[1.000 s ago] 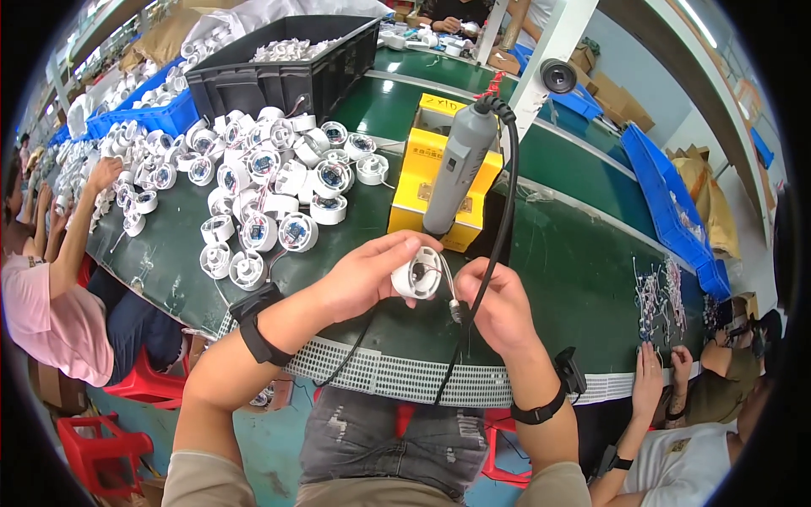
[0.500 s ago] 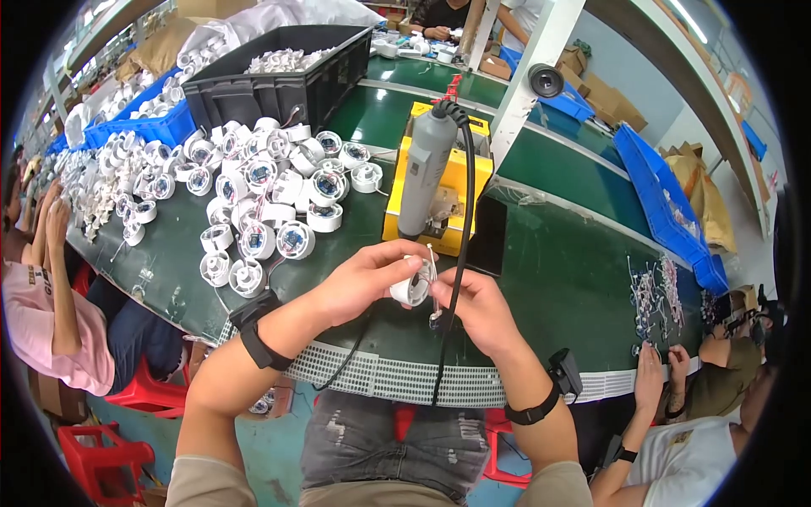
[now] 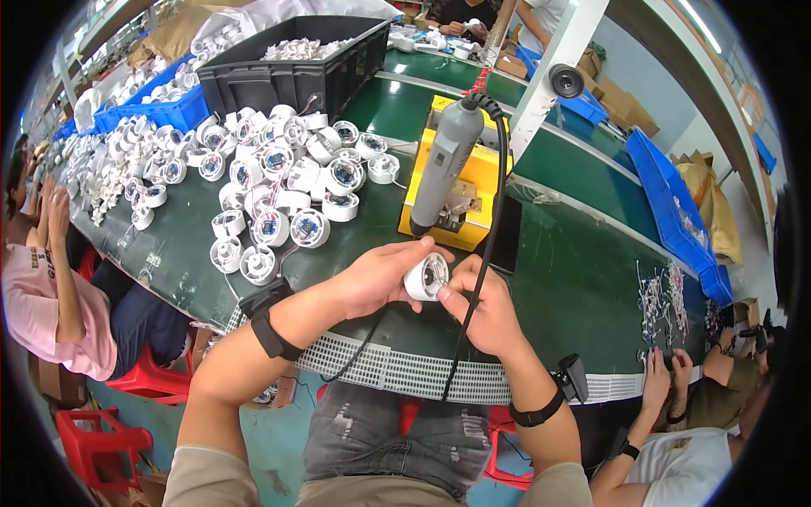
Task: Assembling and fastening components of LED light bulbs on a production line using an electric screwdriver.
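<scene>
Grasped a white round housing (image 3: 418,284) in the left hand (image 3: 372,279), just below the centre of the frame, over the dark green surface (image 3: 583,304). Met its right rim with the curled right hand (image 3: 484,304); could not tell whether pinching or merely touching. Had similar white housings (image 3: 291,173) heaped at upper left, near a black bin (image 3: 253,89), and a grey corded tool (image 3: 446,165) at upper centre.

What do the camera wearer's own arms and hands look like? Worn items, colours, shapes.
Left hand and right hand ungloved. Near each wrist: black strap with boxy black module. Short beige sleeves.
</scene>
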The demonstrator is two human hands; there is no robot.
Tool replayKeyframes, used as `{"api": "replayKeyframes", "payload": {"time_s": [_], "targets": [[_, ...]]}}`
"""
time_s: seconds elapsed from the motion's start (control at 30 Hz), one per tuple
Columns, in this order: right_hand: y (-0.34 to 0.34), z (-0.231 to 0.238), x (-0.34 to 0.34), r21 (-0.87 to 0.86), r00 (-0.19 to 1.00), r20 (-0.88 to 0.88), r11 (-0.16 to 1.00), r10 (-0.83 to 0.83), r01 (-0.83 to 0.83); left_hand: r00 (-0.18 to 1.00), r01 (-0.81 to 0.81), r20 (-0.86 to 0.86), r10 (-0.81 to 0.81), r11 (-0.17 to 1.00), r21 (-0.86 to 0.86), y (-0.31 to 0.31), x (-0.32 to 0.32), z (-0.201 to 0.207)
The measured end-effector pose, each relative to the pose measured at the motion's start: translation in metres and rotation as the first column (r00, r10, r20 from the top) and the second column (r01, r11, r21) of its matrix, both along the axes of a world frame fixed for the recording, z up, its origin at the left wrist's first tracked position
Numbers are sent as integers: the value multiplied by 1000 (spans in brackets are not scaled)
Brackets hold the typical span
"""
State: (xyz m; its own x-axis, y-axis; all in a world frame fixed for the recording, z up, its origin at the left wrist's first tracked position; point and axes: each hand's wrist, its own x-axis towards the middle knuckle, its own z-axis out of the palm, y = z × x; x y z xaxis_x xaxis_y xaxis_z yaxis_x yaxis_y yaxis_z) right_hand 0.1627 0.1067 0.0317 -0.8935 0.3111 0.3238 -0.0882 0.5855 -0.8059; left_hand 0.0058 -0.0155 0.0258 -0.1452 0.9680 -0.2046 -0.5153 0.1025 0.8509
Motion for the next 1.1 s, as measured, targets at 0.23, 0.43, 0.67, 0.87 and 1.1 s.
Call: {"api": "replayKeyframes", "payload": {"time_s": [0.23, 0.43, 0.67, 0.87, 1.1], "targets": [[-8, 0, -1, 91, 996, -83, 996, -15, 22, 997, 9, -73, -11, 1000, -26, 2, 4, -6], [-5, -5, 1, 140, 997, 15, 987, -79, 76, 985, 79, -146, -90, 994, -76, 2, 7, -4], [0, 12, 3, 255, 930, -268, 912, -253, 322, 986, -155, -47, 159, 985, 75, -1, 5, 1], [3, -1, 6, -307, 967, -87, 930, -241, 204, 978, -210, 31, 207, 961, 180, 0, 9, -2], [6, -9, 1, -542, 979, -140, 839, -151, 52, 985, -133, 145, 95, 950, 284, -1, 12, -3]]}}
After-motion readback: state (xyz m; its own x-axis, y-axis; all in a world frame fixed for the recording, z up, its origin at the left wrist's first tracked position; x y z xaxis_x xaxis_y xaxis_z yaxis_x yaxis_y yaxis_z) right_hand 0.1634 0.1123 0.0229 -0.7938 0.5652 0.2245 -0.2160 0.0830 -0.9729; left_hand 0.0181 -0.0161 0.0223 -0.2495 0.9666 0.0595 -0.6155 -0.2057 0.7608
